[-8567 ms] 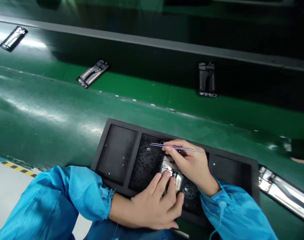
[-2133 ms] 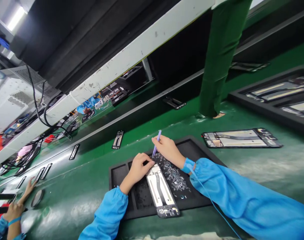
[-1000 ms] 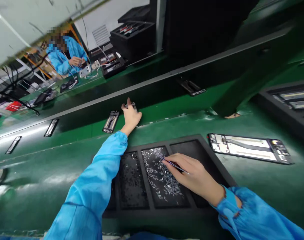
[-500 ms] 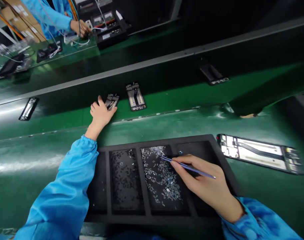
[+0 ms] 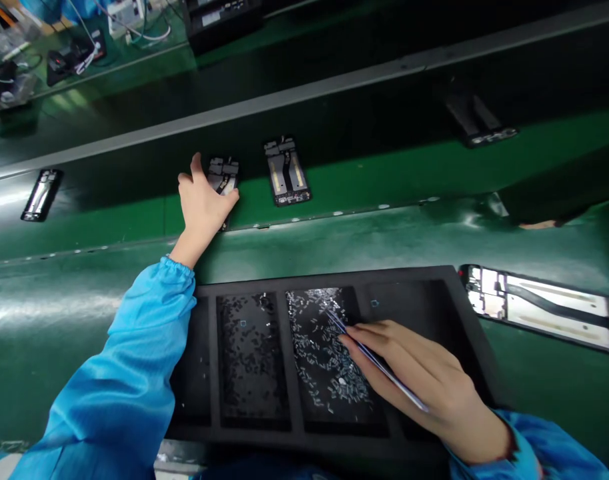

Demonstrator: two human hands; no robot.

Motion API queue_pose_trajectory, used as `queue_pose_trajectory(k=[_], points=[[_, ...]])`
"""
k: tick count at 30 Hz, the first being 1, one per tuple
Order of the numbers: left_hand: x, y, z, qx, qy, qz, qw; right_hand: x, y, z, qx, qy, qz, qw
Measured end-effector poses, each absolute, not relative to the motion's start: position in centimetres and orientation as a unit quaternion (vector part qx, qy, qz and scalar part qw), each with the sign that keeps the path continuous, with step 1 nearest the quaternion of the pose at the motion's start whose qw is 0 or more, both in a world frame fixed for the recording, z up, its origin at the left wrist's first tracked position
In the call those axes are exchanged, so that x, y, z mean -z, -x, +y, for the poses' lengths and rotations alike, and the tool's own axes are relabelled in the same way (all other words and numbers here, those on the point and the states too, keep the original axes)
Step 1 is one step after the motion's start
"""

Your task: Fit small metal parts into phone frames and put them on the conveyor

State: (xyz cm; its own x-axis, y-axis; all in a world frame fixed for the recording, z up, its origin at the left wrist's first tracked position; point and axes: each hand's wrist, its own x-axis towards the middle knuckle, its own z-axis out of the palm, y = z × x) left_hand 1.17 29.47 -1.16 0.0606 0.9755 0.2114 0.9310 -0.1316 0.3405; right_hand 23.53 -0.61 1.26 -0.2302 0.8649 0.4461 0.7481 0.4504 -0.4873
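Observation:
My left hand (image 5: 203,203) reaches out over the green belt and closes on an open phone frame (image 5: 223,177) that lies there. A second open phone frame (image 5: 287,172) lies just right of it, untouched. My right hand (image 5: 424,383) rests on the black foam tray (image 5: 334,275) near me and pinches thin tweezers (image 5: 371,360). The tweezer tips point into the tray's middle compartment, which holds several tiny shiny parts (image 5: 321,350). The compartment left of it has darker small bits.
Another phone frame (image 5: 544,310) lies on the table right of the tray. Further phones ride the belt at far left (image 5: 41,195) and upper right (image 5: 477,120). A grey rail (image 5: 334,83) borders the belt. Cables and equipment sit at top left.
My left hand went from the phone on the tray out to the belt, set one phone down there and now grips the neighbouring one. My right hand stays on the tray with the tweezers.

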Motion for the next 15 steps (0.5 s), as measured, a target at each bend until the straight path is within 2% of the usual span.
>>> queue_pose_trajectory(k=[6,11,13,15], points=[[1.1,-1.3,29.6,-0.198,-0.72,0.66,0.078,-1.0,-23.5,-1.1,0.005,0.471,-0.838,0.275],[1.0,-1.5,29.2,-0.229,-0.718,0.651,0.096,-1.0,-23.2,-1.4,0.032,0.455,-0.859,0.233],[-0.3,-1.6,28.2,-0.255,-0.715,0.642,0.109,-1.2,-22.8,-1.3,0.034,0.458,-0.853,0.248],[-2.6,-1.5,26.6,-0.288,-0.713,0.629,0.111,-1.6,-22.5,-1.1,0.013,0.493,-0.811,0.314]])
